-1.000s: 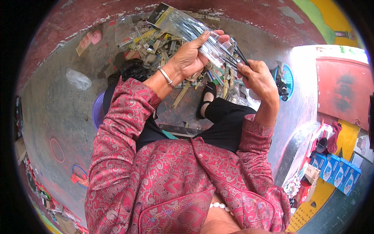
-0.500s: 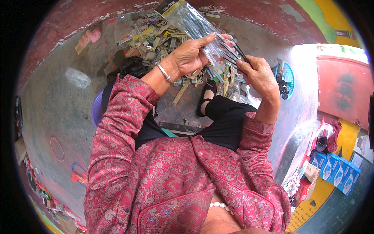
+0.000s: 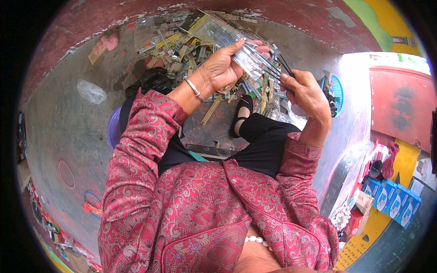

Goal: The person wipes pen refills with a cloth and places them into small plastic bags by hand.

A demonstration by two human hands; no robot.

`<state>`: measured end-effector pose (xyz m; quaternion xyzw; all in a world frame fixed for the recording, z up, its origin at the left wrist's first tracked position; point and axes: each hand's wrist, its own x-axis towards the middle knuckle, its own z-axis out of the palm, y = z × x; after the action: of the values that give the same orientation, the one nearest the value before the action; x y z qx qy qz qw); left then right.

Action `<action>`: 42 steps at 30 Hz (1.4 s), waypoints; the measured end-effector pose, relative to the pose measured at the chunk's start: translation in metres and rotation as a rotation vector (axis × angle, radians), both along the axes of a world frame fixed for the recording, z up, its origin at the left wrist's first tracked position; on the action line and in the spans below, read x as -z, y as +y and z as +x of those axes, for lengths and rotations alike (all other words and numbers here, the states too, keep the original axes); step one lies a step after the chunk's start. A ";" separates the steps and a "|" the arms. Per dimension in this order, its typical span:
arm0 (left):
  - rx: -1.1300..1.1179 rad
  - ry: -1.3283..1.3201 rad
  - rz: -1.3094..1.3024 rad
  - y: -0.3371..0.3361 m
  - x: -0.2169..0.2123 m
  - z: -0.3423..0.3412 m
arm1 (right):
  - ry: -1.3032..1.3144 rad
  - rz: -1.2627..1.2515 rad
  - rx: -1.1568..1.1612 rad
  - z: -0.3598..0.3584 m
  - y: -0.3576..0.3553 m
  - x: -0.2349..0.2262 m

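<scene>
A clear plastic packet with a dark and yellow header is in my left hand, the thumb pressing on top and the fingers behind it. Long thin rods show through the film. More slender black rods slant between the packet's lower end and my right hand, which pinches their near ends between thumb and fingers. I cannot tell whether these rods are pens or refills, nor how far they reach into the packet.
Packaging and strips lie heaped on the floor beyond my hands. A blue basket of dark pieces stands at right. A crumpled clear bag lies at left, a black bag near my left forearm, and blue boxes at lower right.
The packet's header end has dropped and now lies lower over the heap. My right hand has shifted slightly right and down, still gripping the black rods.
</scene>
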<state>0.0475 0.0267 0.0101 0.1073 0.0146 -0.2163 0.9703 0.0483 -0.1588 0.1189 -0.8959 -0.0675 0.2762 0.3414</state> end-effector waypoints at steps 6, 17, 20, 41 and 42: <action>-0.012 -0.106 0.075 0.001 -0.002 -0.002 | 0.016 -0.011 0.027 -0.001 -0.001 0.002; 0.042 -0.151 0.100 0.002 -0.006 -0.004 | 0.065 0.154 0.088 0.003 -0.001 0.010; 0.043 -0.143 0.096 0.002 -0.010 -0.004 | 0.090 0.113 0.091 0.004 0.002 0.010; 0.026 -0.026 0.156 -0.010 0.001 -0.005 | -0.432 -0.196 0.052 0.000 0.024 0.032; 0.016 -0.018 0.100 -0.010 -0.001 -0.005 | -0.410 -0.172 0.047 0.001 0.020 0.027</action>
<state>0.0430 0.0172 0.0113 0.1575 0.0157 -0.2218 0.9621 0.0498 -0.1384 0.0917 -0.9604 -0.0909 0.0852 0.2493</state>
